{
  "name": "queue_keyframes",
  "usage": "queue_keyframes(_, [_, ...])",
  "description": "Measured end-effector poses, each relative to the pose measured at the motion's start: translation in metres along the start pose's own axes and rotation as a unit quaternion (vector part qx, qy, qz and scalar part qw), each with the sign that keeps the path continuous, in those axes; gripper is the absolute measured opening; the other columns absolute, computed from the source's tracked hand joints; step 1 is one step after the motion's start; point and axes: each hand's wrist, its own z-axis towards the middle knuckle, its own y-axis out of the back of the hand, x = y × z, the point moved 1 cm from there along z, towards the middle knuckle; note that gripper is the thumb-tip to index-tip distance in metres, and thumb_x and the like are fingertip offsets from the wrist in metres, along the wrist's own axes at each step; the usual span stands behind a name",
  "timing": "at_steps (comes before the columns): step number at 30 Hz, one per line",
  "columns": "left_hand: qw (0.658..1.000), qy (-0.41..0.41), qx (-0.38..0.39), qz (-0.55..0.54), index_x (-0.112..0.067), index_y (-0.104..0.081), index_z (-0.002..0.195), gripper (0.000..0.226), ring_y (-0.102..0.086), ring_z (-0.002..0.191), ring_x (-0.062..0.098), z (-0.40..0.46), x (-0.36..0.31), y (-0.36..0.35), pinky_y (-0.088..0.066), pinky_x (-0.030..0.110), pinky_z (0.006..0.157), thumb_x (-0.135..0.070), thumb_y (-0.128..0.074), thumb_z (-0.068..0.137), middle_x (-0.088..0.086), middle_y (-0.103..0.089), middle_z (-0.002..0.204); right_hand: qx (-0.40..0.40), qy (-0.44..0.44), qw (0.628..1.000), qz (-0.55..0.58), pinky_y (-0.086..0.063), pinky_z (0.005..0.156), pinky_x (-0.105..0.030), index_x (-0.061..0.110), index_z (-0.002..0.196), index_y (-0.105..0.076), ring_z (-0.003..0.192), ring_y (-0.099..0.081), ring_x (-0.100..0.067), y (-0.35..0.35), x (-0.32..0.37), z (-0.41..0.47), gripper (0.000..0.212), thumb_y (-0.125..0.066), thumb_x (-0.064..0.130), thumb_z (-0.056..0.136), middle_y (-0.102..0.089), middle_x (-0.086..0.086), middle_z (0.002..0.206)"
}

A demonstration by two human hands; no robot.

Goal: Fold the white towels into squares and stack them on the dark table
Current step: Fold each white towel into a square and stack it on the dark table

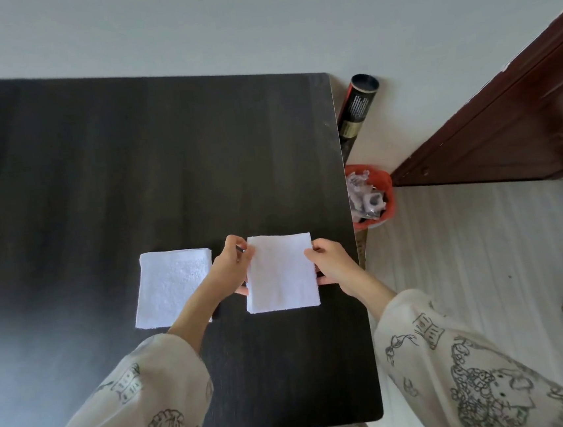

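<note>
A folded white towel point(280, 272) lies near the right edge of the dark table point(130, 159), held at both sides. The left hand point(231, 268) grips its left edge, fingers point(242, 248) curled and pinching the upper left corner. The right hand point(333, 260) pinches the right edge near the top corner, thumb over the cloth. Just beside the left hand, a second folded towel point(173, 287) lies flat, apart from the first. Past the table's right edge, a red bin point(371, 196) stands on the floor, with a dark tube point(359, 102) leaning against the wall.
</note>
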Motion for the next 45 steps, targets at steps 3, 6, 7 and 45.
queue_keyframes(3, [1.0,-0.013,0.001,0.002,-0.016,-0.034,0.111,0.015,-0.06,0.094,0.025,0.002,0.001,0.0,-0.056,0.035,0.064,-0.026,-0.035,0.099,0.008,-0.053,0.109,-0.002,-0.001,1.0,-0.005,-0.05,0.081,-0.034,0.012,0.126,-0.046,0.111,-0.054,-0.024,-0.002,-0.001,0.003,0.029,-0.042,0.017,0.098,-0.052,-0.008,0.126])
queue_keyframes(6, [1.0,-0.014,0.006,0.013,-0.015,-0.035,0.113,0.018,-0.06,0.094,0.026,0.004,0.003,-0.002,-0.056,0.038,0.067,-0.026,-0.037,0.099,0.008,-0.053,0.11,-0.011,-0.004,1.0,-0.016,-0.05,0.079,-0.033,0.012,0.125,-0.047,0.111,-0.053,-0.023,-0.003,-0.005,0.005,0.028,-0.042,0.017,0.098,-0.052,-0.009,0.126])
queue_keyframes(7, [1.0,-0.012,0.005,0.016,-0.015,-0.035,0.115,0.02,-0.059,0.095,0.027,0.004,0.005,-0.003,-0.056,0.039,0.068,-0.026,-0.037,0.099,0.008,-0.053,0.11,-0.016,-0.001,1.0,-0.023,-0.051,0.08,-0.034,0.012,0.125,-0.047,0.111,-0.053,-0.023,-0.003,-0.006,0.006,0.028,-0.042,0.017,0.098,-0.052,-0.009,0.125])
queue_keyframes(45, [0.896,-0.345,0.117,0.254,-0.007,-0.056,0.117,0.025,-0.061,0.097,0.025,-0.188,-0.125,-0.273,-0.046,0.03,0.084,-0.014,-0.047,0.095,0.008,-0.064,0.102,-0.261,0.117,0.927,0.241,-0.047,0.063,-0.025,0.014,0.095,-0.059,0.071,-0.061,-0.016,0.19,-0.262,-0.243,0.011,-0.049,0.018,0.095,-0.066,-0.005,0.083])
